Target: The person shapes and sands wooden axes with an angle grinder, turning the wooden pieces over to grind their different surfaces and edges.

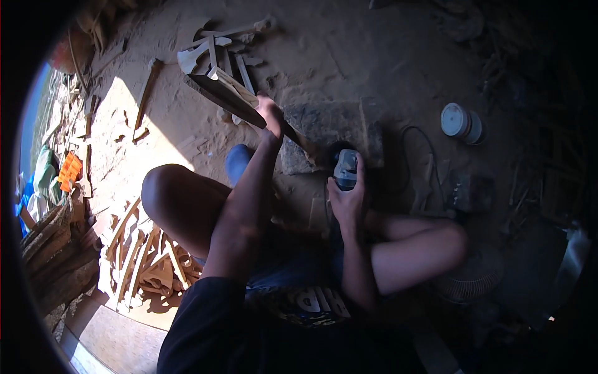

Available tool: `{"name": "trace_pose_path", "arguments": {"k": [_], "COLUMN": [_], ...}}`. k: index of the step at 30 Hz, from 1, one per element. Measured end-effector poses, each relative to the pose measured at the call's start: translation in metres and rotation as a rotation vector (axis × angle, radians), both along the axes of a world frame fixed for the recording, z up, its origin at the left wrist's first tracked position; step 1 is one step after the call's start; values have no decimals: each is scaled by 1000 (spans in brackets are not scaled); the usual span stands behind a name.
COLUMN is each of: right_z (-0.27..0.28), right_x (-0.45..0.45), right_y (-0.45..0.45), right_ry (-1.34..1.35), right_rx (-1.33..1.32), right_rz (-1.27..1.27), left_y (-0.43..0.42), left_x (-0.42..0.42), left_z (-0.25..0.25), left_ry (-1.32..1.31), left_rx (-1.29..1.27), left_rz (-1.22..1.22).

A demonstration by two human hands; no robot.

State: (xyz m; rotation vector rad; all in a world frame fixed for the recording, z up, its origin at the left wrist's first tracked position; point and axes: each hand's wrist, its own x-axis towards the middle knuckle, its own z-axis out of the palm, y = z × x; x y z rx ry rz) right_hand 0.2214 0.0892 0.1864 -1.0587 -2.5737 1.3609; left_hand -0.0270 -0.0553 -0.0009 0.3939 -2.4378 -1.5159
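Observation:
My left hand [271, 116] is wrapped around a long piece of wood [230, 100], dark along one side and pale along its edge. Its near end slants down to a dark, worn block [324, 121] on the ground. My right hand [349, 199] grips a grey handheld power tool, which looks like an angle grinder [346, 171]. The tool's dark round head lies close to the wood's lower end; I cannot tell whether they touch.
Cut wood pieces [243, 71] lie on the dirt beyond my left hand. A heap of pale wood strips [146, 262] sits by my left knee. To the right are a white-lidded tub [456, 119], a cable [430, 140] and a fan-like wire guard [470, 280].

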Motion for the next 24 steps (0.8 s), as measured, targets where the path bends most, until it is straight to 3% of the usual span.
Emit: {"name": "trace_pose_path", "arguments": {"k": [3,4,12,15,17,20,24], "right_z": [-9,-13,-18,-32,-29,-35,-37], "right_x": [4,5,1,-3,-4,-4,-3], "right_y": [9,10,6,3,2,2,1], "right_ry": [145,162,265,309,239,231,244], "right_rx": [-37,-38,31,-22,-51,-18,-11], "right_rz": [-25,-19,82,78,82,97,99], "left_y": [34,33,27,38,39,46,50], "left_x": [15,18,11,25,27,31,26], "left_z": [100,84,109,118,117,137,125], "left_ry": [-193,-1,-146,193,211,244,253], "left_rx": [767,731,362,65,513,532,548], "left_rz": [459,351,108,151,84,130,142]}}
